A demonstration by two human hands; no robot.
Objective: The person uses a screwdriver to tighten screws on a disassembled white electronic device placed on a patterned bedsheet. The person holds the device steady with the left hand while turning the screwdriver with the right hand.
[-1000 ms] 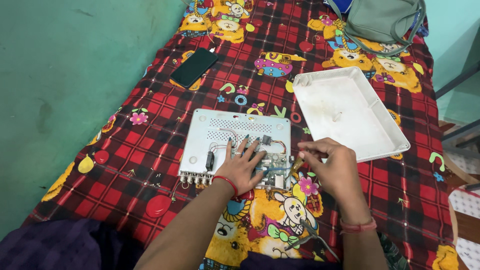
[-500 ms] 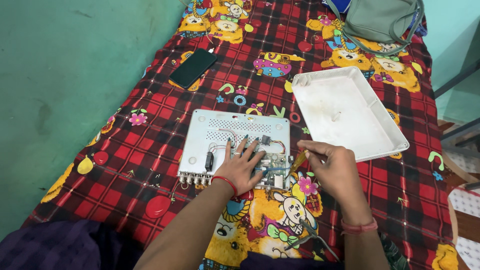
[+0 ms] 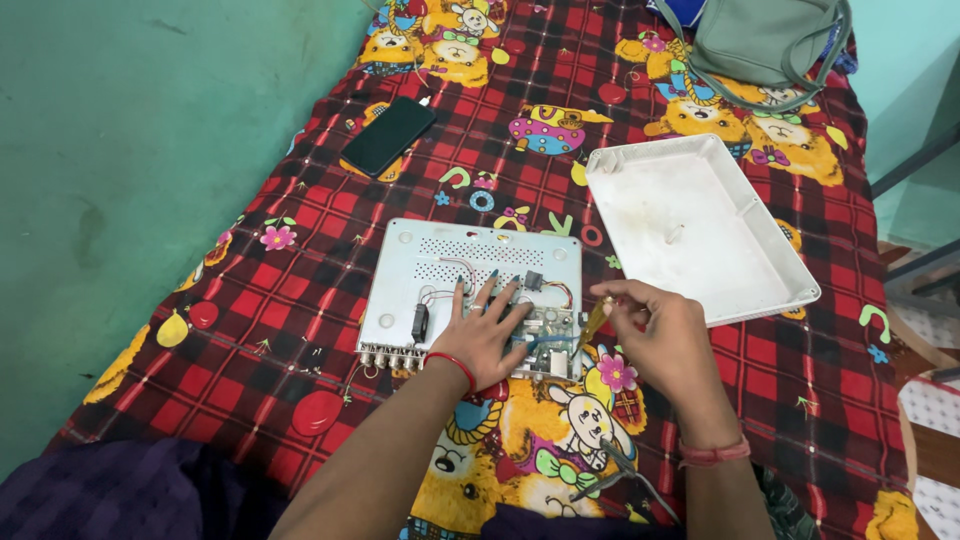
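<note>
An opened white electronic box lies on the red checked bedsheet, its green circuit board and wires exposed at its near right corner. My left hand rests flat on the board with fingers spread, a red band on the wrist. My right hand is just right of the box and grips a small yellow-handled screwdriver, whose tip points down at the board's right edge.
The box's white lid lies upturned to the right. A black phone is at the back left, a grey-green bag at the far end. A green wall runs along the left. Pliers lie near my lap.
My right hand has shifted slightly, tilting the screwdriver toward the board's right edge. My left hand stays pressed on the board.
</note>
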